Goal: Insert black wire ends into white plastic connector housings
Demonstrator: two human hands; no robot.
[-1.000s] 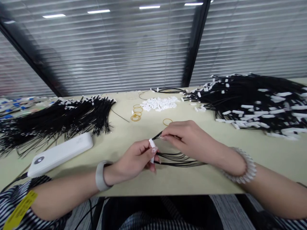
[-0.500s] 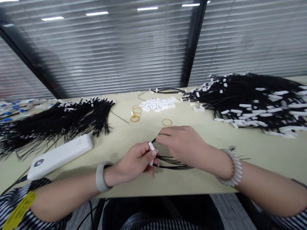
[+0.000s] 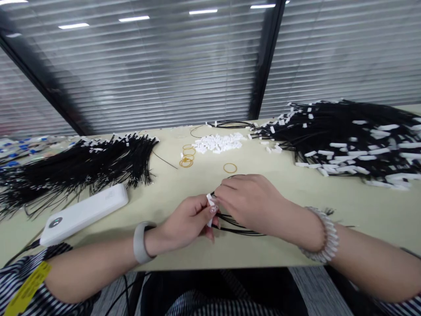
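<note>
Right grip (image 3: pixel 253 204) closer to white connector (image 3: pixel 209 200)

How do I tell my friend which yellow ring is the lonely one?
On the pale table, find the heap of small white pieces toward the back. Between that heap and the right hand lies a thin yellow ring. It sits alone, while the other yellow rings bunch together farther left.

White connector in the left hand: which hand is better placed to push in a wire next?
The right hand, I think: its fingers are right by the upper end of the white connector, near the black wires, whereas the left hand is occupied holding it.
</note>
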